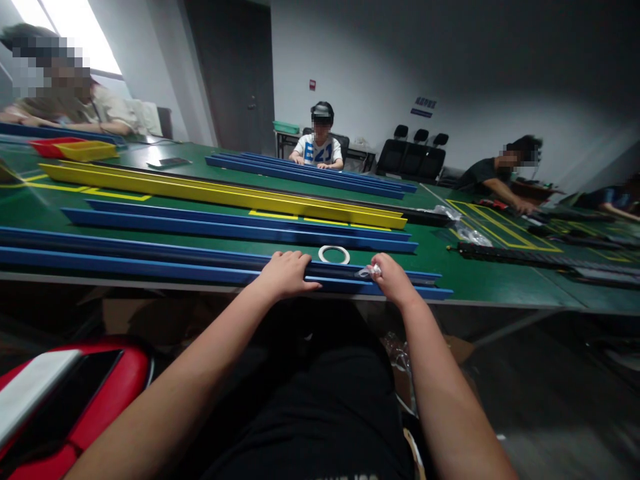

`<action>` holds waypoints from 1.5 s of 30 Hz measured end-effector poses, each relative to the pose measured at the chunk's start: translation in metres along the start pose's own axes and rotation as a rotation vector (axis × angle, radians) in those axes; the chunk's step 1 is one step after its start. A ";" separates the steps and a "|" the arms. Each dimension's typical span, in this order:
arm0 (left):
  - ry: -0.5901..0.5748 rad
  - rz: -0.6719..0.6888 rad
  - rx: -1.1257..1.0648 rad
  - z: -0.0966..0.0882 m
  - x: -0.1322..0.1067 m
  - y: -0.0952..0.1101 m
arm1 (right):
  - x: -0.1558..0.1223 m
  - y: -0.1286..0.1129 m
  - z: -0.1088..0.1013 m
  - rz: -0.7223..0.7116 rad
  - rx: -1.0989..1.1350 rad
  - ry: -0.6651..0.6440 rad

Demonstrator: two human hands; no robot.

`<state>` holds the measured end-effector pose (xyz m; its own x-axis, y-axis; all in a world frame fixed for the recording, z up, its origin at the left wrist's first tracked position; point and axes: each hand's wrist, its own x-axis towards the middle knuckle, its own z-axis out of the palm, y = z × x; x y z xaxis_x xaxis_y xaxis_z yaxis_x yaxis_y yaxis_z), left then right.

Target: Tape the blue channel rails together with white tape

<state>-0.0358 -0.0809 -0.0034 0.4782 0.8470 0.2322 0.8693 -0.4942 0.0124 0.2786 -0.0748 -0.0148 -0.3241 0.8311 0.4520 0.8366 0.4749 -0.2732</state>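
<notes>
A long blue channel-shaped rail [230, 275] with a dark inside lies along the near table edge. My left hand [287, 273] is closed over it, fingers across the channel and thumb along the near wall. Farther right, my right hand [391, 277] pinches a crumpled whitish strip [375, 270] just above the channel. A clear or whitish loop of it hangs left of the fingers. I cannot make out its exact kind. Behind the rail, between my hands, a white ring-shaped roll [334, 255] lies flat on the table.
More blue rails [240, 227] and a yellow rail [225, 193] lie beyond on the green table [440, 260]. Red and yellow trays [87, 150] stand far left. Clear plastic wrapping [470, 230] and black strips [520, 255] lie right. Several people sit around. A red stool [115, 393] holds dark and white objects.
</notes>
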 end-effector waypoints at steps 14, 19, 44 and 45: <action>0.068 0.110 -0.076 0.015 0.050 0.093 | -0.003 -0.010 -0.006 0.000 0.081 0.020; 0.063 0.103 -0.058 0.012 0.043 0.082 | -0.002 -0.014 -0.007 0.032 0.169 -0.023; -0.013 -0.016 0.008 -0.010 -0.012 -0.030 | 0.023 -0.038 0.012 0.063 0.441 0.003; -0.009 -0.015 0.010 -0.010 -0.012 -0.029 | 0.021 -0.036 0.014 0.119 0.539 -0.002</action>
<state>-0.0680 -0.0783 0.0032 0.4660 0.8562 0.2232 0.8777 -0.4792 0.0058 0.2354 -0.0708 -0.0071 -0.2420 0.8886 0.3897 0.5231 0.4578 -0.7189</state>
